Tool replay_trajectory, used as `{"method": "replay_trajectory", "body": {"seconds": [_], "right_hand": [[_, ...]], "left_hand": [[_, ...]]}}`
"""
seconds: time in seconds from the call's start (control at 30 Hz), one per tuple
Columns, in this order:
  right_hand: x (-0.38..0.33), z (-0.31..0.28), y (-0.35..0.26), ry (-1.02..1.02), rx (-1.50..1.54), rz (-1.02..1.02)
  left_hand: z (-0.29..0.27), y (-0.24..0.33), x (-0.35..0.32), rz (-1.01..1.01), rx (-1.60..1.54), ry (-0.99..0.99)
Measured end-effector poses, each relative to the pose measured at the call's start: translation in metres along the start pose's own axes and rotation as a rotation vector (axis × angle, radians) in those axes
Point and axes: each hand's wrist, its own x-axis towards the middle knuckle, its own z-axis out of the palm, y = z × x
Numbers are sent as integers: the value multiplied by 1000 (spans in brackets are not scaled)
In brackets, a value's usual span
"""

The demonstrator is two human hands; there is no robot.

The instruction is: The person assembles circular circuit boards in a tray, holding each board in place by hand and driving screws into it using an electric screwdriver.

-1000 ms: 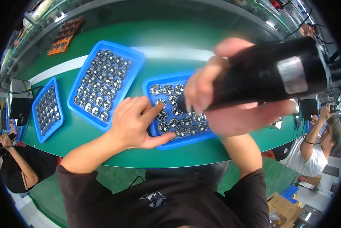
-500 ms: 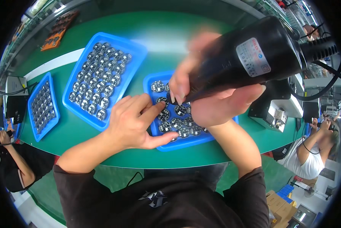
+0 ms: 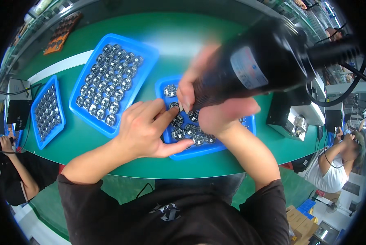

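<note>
My right hand is wrapped around a black corded electric screwdriver, which slants down toward the blue tray in front of me. Its fingertips meet near the tool's lower end; the tip itself is hidden. Over the tray's left side, my left hand presses its index fingertip on a round part, silver and black. My left thumb stretches away from that finger, above the near row of similar parts. The hand and tool cover much of the tray.
A larger blue tray full of round parts lies to the left, with another blue tray beyond it. An orange rack sits at the far left. A black and silver device stands right. Other people sit at both sides.
The screwdriver and my right hand have shifted slightly left, and the tool's body has swung left. My left hand stays nearly in place with its finger on the part.
</note>
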Motion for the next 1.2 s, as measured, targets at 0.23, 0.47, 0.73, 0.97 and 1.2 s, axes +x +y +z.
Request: {"method": "replay_trajectory", "body": {"seconds": [0.23,0.47,0.73,0.97,1.2], "right_hand": [[3,-3,-4,-7,117,-87],[-48,-71,-89,119,191,-382],[-92,-181,-178,652,-291,-490],[-96,-207,-147,694,-385,-446],[-100,-166,-138,456,-67,-282]], "left_hand": [[1,4,-4,3,23,-3],[-1,17,1,-10,38,-93],[1,16,-3,-15,30,-145],[3,24,2,33,44,-132],[1,17,-7,17,112,-167]]}}
